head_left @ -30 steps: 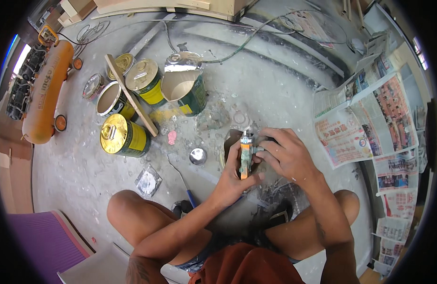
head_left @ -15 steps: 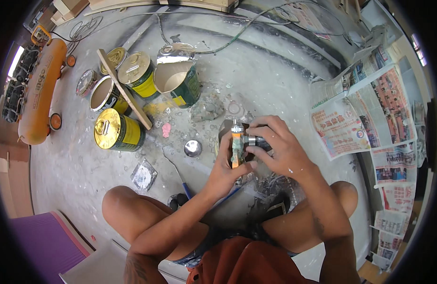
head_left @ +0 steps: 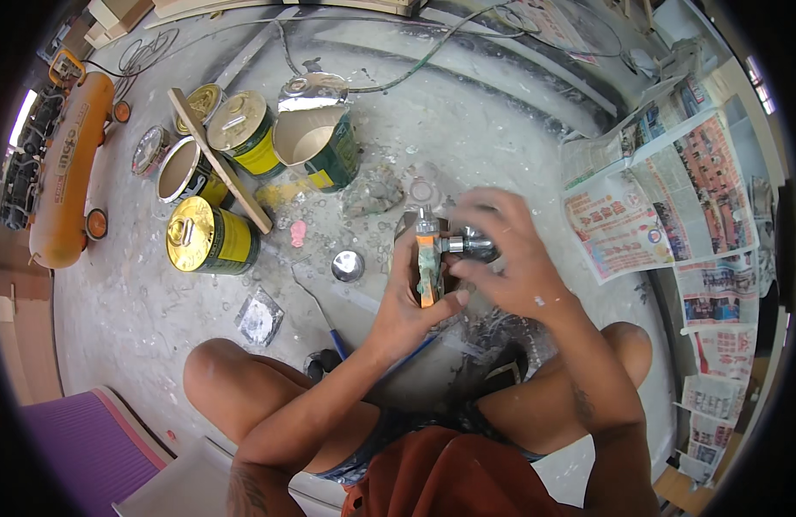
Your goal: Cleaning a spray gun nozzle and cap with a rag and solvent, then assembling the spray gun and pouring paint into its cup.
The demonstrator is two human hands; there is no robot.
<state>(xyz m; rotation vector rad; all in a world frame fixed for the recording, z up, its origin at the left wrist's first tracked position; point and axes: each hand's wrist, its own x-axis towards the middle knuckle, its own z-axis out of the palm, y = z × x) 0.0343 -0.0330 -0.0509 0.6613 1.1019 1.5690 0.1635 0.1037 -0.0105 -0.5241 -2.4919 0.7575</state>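
My left hand (head_left: 399,297) is wrapped round a small spray gun (head_left: 428,263) with a paint-smeared orange body and a silver tip. A silver collar joins a dark, shiny rounded part (head_left: 478,245) to the gun's right side. Around that part hovers my right hand (head_left: 529,280), its fingers spread and partly blurred, thumb low near the collar. Whether a fingertip still touches it is hard to see. The palm hides part of what lies under the gun.
Paint cans, among them a yellow-lidded can (head_left: 210,237), stand at left with a wooden stick (head_left: 217,159) across. A round metal piece (head_left: 348,266) and a blue-handled tool (head_left: 337,343) lie on the floor. Newspaper (head_left: 622,220) hangs at right; an orange air compressor (head_left: 73,172) stands far left.
My right hand's fingers have loosened from the dark rounded part and spread apart, leaving more of it visible. My left hand keeps holding the spray gun.
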